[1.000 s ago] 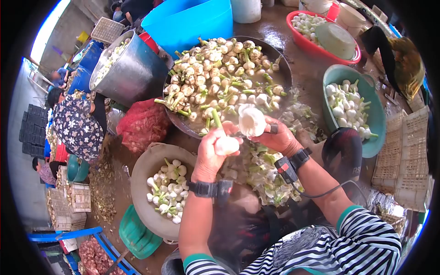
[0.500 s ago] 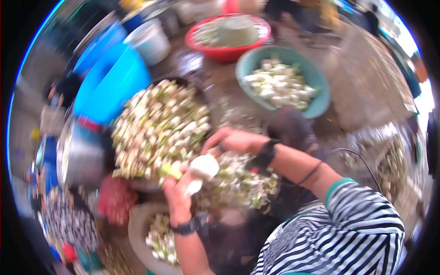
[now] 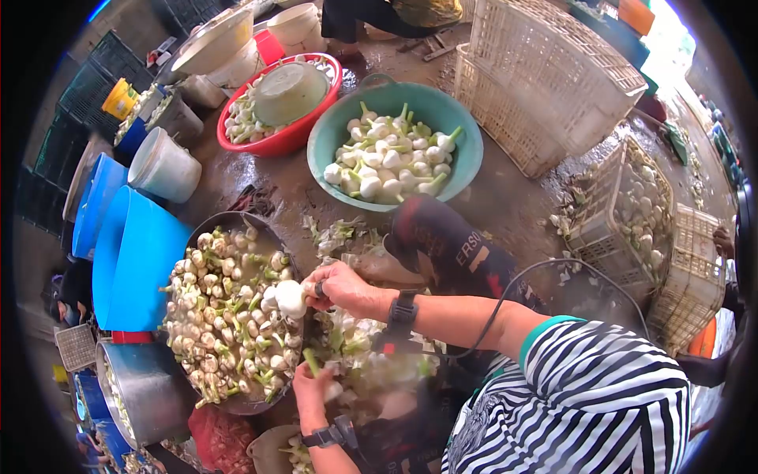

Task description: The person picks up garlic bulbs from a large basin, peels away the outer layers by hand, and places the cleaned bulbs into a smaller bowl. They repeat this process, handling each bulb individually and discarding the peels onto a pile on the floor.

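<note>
My right hand (image 3: 347, 291), a ring on one finger, is closed around a white, peeled garlic bulb (image 3: 290, 299) above the edge of a dark round pan (image 3: 253, 409). Brownish, unpeeled garlic (image 3: 229, 308) with short green stems fills that pan. Lower down, my left hand (image 3: 313, 389) grips another garlic bulb by its green stem (image 3: 311, 362); part of the white bulb (image 3: 333, 390) shows beside the fingers. Peeled skins and leaves (image 3: 355, 336) lie heaped below and between my hands. Farther off, a green basin (image 3: 471, 150) holds clean white garlic.
Behind stands a red basin (image 3: 335, 79) of garlic with an upturned bowl (image 3: 290, 93). Bright blue tubs (image 3: 146, 261) and a metal pot (image 3: 150, 395) are at left. White crates (image 3: 545, 87) stand upper right, and a cable (image 3: 584, 261) loops by my right arm. Another person's legs (image 3: 355, 20) are at the top.
My view has swung and sharpened. My hands, close together around garlic before, are now apart: the right holds a white bulb over the pan's edge, the left is lower with a green-stemmed one.
</note>
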Tool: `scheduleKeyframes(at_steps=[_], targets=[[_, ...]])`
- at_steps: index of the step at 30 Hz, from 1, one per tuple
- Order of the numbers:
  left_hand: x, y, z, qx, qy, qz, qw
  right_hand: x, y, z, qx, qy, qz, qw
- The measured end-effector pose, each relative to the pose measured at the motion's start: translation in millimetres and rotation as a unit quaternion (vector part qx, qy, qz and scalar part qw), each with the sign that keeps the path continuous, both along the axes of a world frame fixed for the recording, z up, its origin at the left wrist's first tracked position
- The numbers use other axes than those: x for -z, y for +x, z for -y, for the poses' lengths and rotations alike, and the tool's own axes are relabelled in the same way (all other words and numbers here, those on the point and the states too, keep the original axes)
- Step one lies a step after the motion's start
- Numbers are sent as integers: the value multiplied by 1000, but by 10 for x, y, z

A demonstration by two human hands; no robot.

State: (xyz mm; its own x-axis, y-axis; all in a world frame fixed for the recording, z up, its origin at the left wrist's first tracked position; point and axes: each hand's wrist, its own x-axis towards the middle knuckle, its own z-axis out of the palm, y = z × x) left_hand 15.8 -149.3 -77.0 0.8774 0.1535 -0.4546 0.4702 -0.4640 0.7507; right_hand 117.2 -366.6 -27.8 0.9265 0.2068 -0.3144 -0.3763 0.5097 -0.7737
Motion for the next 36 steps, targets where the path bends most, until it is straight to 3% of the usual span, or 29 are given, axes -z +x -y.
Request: scheduleKeyframes(at_steps=[1,2,5,9,11,12,13,15,18,20,21,22,23,24,26,28,30,31,33,36], targets=[[16,84,-81,-5,5,-34,999,1,15,22,11,13,-8,1000],[-303,147,134,-66,3,16,998,-48,25,50,45,8,-32,998],[-49,581,41,-100,-102,34,989,-93,125,209,144,39,-70,986],[-532,1026,816,-32,-140,-26,989,2,393,431,268,66,-43,960],[-47,1250,933,112,-135,66,982,-154,621,654,307,80,-42,948],[86,1335,940,242,40,96,965,-183,751,777,309,40,-21,950],[50,1283,1089,287,189,123,931,-248,855,878,313,75,-38,946],[208,1328,1161,268,259,55,926,-542,798,1040,315,48,-35,947],[554,1387,1025,150,28,3,988,-726,470,1236,227,-7,92,970],[707,1294,920,141,-42,-14,989,-614,420,1248,128,-16,127,983],[731,1255,837,129,-73,-18,989,-574,420,1229,136,-29,114,984],[812,1269,725,113,-59,-94,987,-528,424,1199,140,-42,102,984],[1155,1366,450,152,-33,-83,984,-504,413,1169,142,-53,89,984],[922,1293,475,317,51,44,946,-498,407,1152,146,-27,111,983],[417,1227,721,112,-90,-140,980,-527,362,1163,119,-40,189,974],[66,1414,1011,-24,-260,-155,953,-651,259,1150,104,-49,155,981],[-216,1708,1330,-111,-442,-137,880,-658,266,1111,103,-44,145,983],[-421,1853,1495,-54,-537,-109,835,-641,277,1119,111,-62,161,979],[-729,1973,1730,-38,-577,-65,813,-696,269,1108,129,-74,148,978],[-685,1813,1566,54,-497,-78,862,-609,276,1114,109,-93,152,978]])
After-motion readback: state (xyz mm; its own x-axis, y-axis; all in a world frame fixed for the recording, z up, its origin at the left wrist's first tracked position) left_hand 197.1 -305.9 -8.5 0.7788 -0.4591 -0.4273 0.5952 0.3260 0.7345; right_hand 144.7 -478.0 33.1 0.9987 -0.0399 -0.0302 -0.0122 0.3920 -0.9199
